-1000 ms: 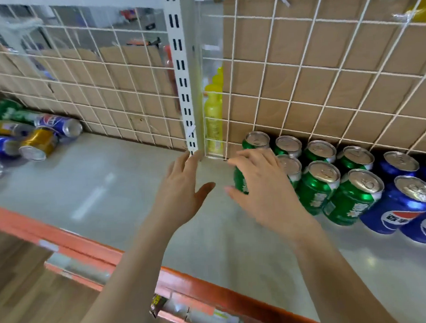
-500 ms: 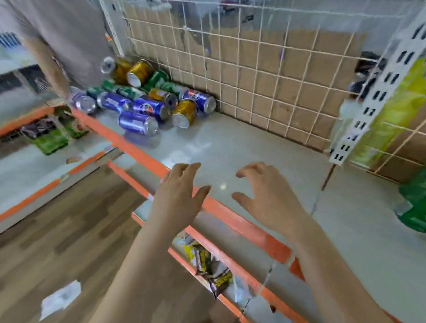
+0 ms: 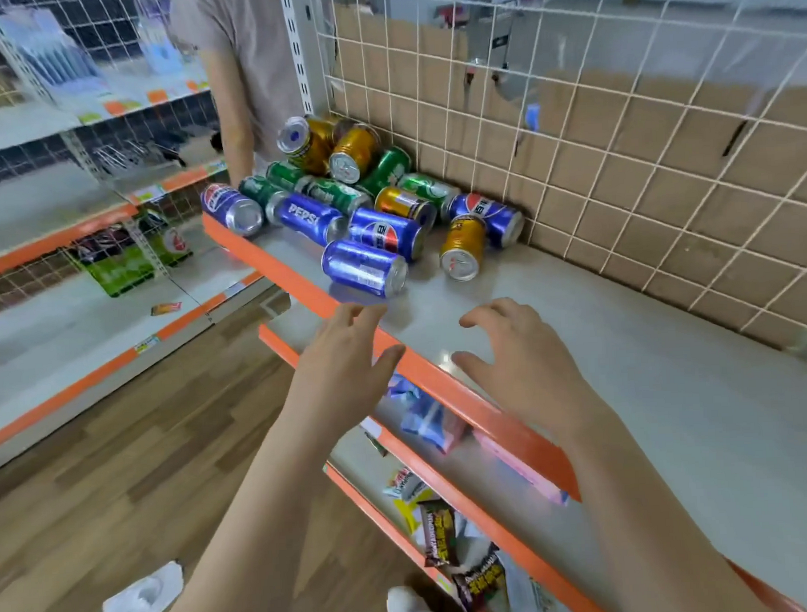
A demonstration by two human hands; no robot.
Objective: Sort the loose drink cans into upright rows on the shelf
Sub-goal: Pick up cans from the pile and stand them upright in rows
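Observation:
A pile of loose cans lies on its side in the shelf's far left corner: blue Pepsi cans, green cans and gold cans. Nearest to me is a blue can [image 3: 365, 268], with a gold can [image 3: 463, 246] to its right. The grey shelf [image 3: 650, 387] has an orange front lip [image 3: 442, 382]. My left hand [image 3: 348, 354] hovers over the lip with fingers relaxed, empty. My right hand [image 3: 515, 361] hangs above the shelf with fingers loosely curled, also empty. Both hands are a short way in front of the nearest blue can. The upright rows are out of view.
A white wire grid backed with cardboard [image 3: 617, 167] closes the shelf's back. Another person in a grey shirt [image 3: 238, 67] stands at the shelf's left end behind the pile. Snack packets [image 3: 439, 531] lie on lower shelves. Paper scraps [image 3: 141, 595] litter the wooden floor.
My view has swung left from the upright green and blue rows to the loose pile. Both hands left the rows and moved toward the pile, which now lies much closer.

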